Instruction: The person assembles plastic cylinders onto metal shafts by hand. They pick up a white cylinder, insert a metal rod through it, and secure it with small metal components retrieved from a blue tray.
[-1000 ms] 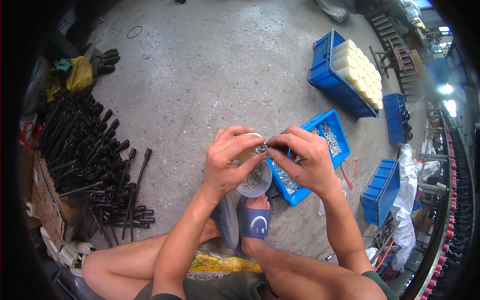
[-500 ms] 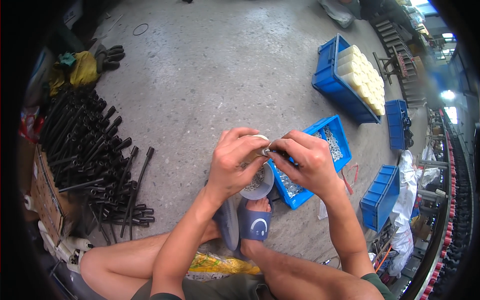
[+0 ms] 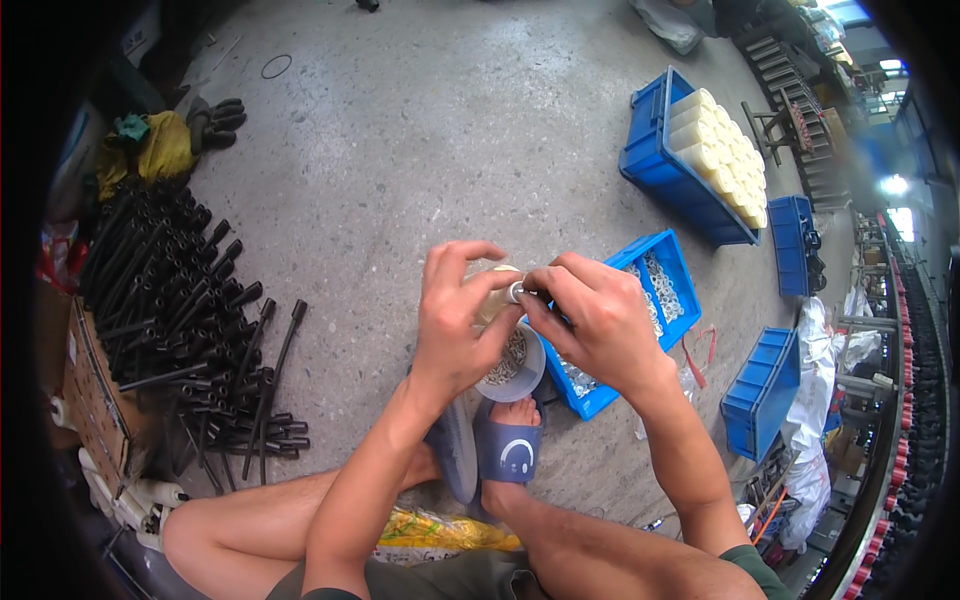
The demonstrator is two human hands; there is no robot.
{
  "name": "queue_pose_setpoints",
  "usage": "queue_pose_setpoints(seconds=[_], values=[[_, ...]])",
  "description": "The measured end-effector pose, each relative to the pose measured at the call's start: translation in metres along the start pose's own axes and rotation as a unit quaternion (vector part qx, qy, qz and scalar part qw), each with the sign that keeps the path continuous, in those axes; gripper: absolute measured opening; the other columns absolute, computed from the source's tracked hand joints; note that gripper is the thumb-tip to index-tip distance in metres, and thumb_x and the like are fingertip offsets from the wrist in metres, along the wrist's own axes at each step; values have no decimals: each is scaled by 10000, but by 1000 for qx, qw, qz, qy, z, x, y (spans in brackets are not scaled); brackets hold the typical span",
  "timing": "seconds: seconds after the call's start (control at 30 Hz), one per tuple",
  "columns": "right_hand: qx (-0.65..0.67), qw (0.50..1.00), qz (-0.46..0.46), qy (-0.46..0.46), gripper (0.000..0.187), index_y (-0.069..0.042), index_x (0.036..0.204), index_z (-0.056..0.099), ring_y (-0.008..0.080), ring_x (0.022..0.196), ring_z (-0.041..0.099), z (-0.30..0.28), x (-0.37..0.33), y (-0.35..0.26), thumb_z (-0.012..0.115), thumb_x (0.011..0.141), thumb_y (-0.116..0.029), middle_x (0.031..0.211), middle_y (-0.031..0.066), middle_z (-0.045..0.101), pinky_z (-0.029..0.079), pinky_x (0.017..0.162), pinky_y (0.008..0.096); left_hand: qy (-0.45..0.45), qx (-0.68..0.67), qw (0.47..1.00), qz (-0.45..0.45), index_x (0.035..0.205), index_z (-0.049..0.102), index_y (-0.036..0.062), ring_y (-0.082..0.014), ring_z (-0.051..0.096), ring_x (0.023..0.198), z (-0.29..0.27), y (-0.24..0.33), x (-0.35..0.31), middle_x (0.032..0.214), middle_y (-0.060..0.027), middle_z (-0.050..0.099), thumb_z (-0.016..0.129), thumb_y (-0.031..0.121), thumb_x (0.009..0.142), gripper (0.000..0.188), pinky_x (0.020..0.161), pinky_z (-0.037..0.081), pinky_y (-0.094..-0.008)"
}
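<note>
In front of me, my left hand (image 3: 452,315) grips a pale cream cylinder (image 3: 497,299), mostly covered by its fingers. A small silvery metal piece (image 3: 516,292) shows at the end of this cylinder, pinched by the fingertips of my right hand (image 3: 597,312). Its exact shape is too small to tell. Below the hands, a pale round bowl (image 3: 533,372) contains many small metal parts (image 3: 508,358). To its right, partly behind my right hand, lies a shallow blue tray (image 3: 679,255) with metal washers (image 3: 662,287) and other shiny pieces.
Black rods with wider ends (image 3: 180,310) lie piled at the left, by a cardboard box (image 3: 98,395) and gloves (image 3: 215,122). A blue crate (image 3: 650,140) of cream cylinders (image 3: 722,155) stands at the far right, with another blue crate (image 3: 760,390) nearer. My sandalled feet (image 3: 508,445) are below the bowl.
My left hand's fingers have lifted and spread somewhat, and more of the cream cylinder shows. The silvery piece now sits a little farther left and higher, with my right hand still pinching there.
</note>
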State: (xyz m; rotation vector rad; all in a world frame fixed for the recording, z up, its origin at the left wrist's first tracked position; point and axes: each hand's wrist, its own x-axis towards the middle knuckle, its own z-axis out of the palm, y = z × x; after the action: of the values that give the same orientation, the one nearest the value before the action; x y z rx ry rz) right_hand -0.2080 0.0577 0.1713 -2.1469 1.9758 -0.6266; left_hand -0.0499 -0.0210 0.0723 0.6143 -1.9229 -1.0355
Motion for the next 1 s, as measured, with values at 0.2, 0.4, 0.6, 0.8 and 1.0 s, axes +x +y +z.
queue_pose_setpoints(seconds=[0.2, 0.4, 0.6, 0.8, 1.0], values=[[-6, 1000, 1, 5, 165, -36, 901, 639, 358, 726, 656, 3, 14, 4, 761, 901, -148, 809, 129, 591, 530, 625, 453, 32, -16, 997, -65, 1080, 722, 19, -365, 599, 1216, -1, 5, 9, 1262, -171, 647, 842, 74, 776, 332, 1031, 490, -442], [9, 1000, 2, -27, 142, -27, 931, 682, 359, 734, 668, 2, 25, 13, 774, 901, -132, 828, 137, 636, 527, 626, 443, 23, -45, 997, -54, 1148, 705, 10, -379, 604, 1158, 0, -11, 11, 1235, -170, 680, 821, 35, 781, 386, 993, 500, -452], [5, 999, -1, -41, 155, -25, 915, 663, 377, 770, 667, -2, 36, 19, 743, 925, -157, 843, 152, 632, 543, 676, 466, -2, -28, 1000, -1, 951, 648, 6, -377, 613, 1125, 2, -12, 17, 1217, -173, 683, 845, 75, 763, 282, 947, 505, -441], [-14, 999, -17, -41, 186, -27, 877, 601, 393, 793, 674, -4, 36, 21, 728, 909, -160, 833, 159, 621, 549, 702, 497, 29, -22, 998, -46, 1042, 691, -2, -394, 603, 1164, 6, -1, 25, 1234, -179, 684, 817, 57, 786, 291, 1021, 486, -465], [4, 999, -29, -17, 183, -32, 888, 595, 377, 812, 684, -5, 33, 23, 715, 917, -167, 840, 153, 621, 567, 697, 483, 52, -6, 996, -75, 1009, 657, 16, -395, 556, 1217, 10, 1, 26, 1268, -189, 644, 835, 62, 739, 327, 1048, 453, -489]])
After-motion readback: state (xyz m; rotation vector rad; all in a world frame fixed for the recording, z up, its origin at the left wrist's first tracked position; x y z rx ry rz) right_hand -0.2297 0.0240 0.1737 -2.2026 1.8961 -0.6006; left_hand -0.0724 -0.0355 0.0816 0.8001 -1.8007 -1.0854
